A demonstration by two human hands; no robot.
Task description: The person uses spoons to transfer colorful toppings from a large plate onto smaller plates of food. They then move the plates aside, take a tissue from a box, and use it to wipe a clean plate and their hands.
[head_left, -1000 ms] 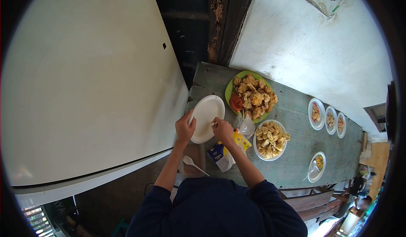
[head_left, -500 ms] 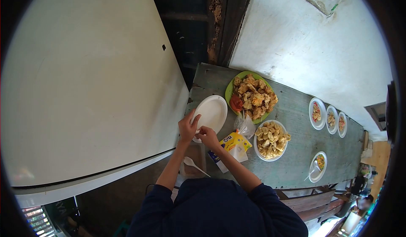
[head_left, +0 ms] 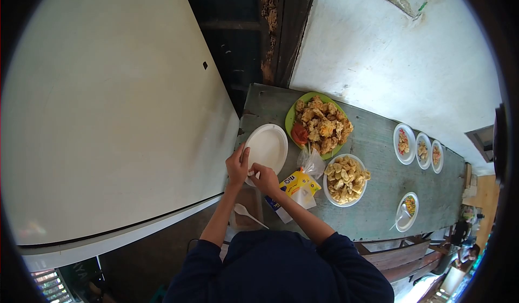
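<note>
Two hands at a white plate's rim

Head view: left of the green plate (head_left: 298, 103), the left hand (head_left: 236, 165) grips the white plate (head_left: 268, 143); the right hand (head_left: 264, 178) pinches a small white piece (head_left: 252, 173), perhaps tissue. A firm left grip and light right pressure suit the thin rim. Below the green plate, a plastic bag (head_left: 312, 163) and yellow-blue pack (head_left: 298, 186) crowd the right forearm.

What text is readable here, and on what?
"nic": yellow pack, beside the forearm; any letters after that unclear, smaller print too small to read.
"YA": dark panel, bottom left; blurred, best reading, rest of the word unclear.
Blue printed part below the yellow pack: lettering partly covered and blurred, can't read.
No other readable text.
</note>
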